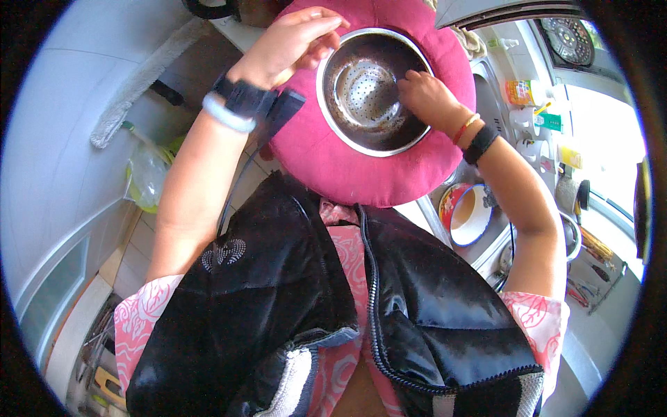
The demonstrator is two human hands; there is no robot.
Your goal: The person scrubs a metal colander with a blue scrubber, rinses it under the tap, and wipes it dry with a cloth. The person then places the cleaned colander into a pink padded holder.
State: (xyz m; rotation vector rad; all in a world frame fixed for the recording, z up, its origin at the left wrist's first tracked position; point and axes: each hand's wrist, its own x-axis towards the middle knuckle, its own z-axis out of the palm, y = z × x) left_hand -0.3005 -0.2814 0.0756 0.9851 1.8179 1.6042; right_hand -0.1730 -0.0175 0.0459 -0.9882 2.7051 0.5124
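A round metal pot [383, 139] with a pale rim and dark, stained inner walls sits in the middle of a thick pink cushion [333, 172]. Inside, at its bottom, is a perforated metal disc [367, 94]. My right hand [424, 96] reaches over the right rim into the pot, fingers bent near the inner wall. Its fingertips are hidden, so I cannot tell whether it holds anything. Beside the upper left rim hovers my left hand [305, 44], loosely bent, thumb apart from the fingers, with nothing visible in it.
To the right, a metal sink [487, 99] holds an enamel basin [479, 221] with a floral outside. Cups [523, 121] and a bottle [518, 93] line the windowsill. At the left hang a fluffy white duster [120, 109] and a plastic bag [146, 174]. A cabinet corner [469, 13] juts in above.
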